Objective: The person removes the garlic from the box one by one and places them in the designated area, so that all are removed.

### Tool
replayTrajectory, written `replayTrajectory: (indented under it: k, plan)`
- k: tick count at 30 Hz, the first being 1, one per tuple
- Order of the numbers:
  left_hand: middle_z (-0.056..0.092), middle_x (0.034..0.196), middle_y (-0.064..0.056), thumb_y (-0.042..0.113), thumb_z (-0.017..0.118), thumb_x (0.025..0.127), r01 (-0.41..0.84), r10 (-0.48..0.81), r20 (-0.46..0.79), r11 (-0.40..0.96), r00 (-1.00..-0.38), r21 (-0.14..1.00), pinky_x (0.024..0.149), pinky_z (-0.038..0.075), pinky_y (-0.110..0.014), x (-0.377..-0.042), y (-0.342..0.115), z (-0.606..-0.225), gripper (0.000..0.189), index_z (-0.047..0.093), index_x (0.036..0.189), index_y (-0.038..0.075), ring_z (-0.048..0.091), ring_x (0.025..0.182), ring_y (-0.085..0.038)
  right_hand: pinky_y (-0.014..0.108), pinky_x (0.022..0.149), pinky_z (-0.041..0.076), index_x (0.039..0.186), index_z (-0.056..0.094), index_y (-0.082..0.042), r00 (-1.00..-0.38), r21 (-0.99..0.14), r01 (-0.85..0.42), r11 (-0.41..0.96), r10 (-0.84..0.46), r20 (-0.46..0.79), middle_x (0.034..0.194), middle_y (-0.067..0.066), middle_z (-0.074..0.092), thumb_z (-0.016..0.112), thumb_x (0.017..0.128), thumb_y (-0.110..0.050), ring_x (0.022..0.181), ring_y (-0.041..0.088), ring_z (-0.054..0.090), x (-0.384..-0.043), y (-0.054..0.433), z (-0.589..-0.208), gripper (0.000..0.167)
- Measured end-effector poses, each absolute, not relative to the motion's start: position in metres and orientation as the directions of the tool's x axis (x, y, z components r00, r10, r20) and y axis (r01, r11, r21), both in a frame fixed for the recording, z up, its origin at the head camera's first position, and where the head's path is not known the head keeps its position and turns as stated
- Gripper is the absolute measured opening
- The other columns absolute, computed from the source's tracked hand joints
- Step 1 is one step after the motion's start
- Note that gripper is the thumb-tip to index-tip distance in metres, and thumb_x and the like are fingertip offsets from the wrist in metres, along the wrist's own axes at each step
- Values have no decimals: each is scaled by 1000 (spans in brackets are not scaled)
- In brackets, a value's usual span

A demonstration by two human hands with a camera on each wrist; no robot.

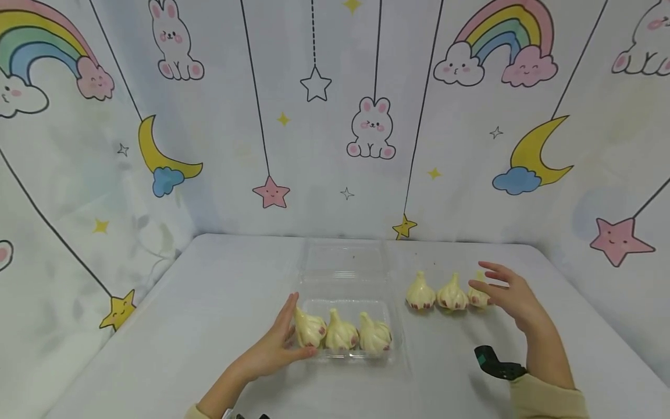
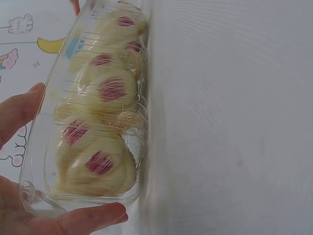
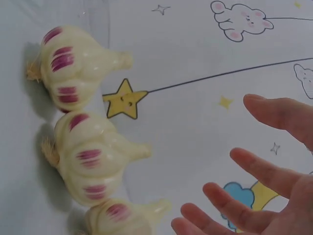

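A clear plastic clamshell box stands with its lid folded back behind it. In its base sit three garlic bulbs in a row, pale with purplish patches and stringy roots. My left hand touches the box's left end, fingers stretched along the side and thumb at the front corner. To the right of the box, three more garlic bulbs stand in a line on the table. Above the rightmost bulb hovers my right hand, fingers spread, holding nothing and partly covering that bulb in the head view.
A white cloth-covered table lies under everything. Behind and at both sides hangs a pale backdrop printed with rabbits, stars, moons and rainbows. A dark wrist device projects from my right wrist.
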State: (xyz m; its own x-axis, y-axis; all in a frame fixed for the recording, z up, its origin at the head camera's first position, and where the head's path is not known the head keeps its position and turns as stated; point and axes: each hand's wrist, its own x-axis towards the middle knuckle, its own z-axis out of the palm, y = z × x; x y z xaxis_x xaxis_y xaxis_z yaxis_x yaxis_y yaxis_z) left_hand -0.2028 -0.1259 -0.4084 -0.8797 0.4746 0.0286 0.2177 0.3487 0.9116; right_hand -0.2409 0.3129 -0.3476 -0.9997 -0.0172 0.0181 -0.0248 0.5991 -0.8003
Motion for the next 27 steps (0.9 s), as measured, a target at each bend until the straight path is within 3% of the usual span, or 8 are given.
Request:
replayTrajectory:
  k: [16,27]
  plan:
    - [-23,147,-19,21,69,83,218,475,41,323,-879,921,101,26,-55,-200,-126,-410,104,-13,146,15,11,128,-54,62,87,40,141,29,-3,-984,-796,-167,582,-150,97,134,30,35,59,90,-27,119,49,37,-235,261,-334,64]
    - [-26,146,-20,22,68,84,225,482,47,320,-875,920,101,26,-55,-201,-126,-411,102,-12,146,16,11,129,-53,52,85,47,137,39,-10,-968,-835,-222,503,-218,126,133,21,41,65,86,-26,121,42,40,-225,230,-332,60]
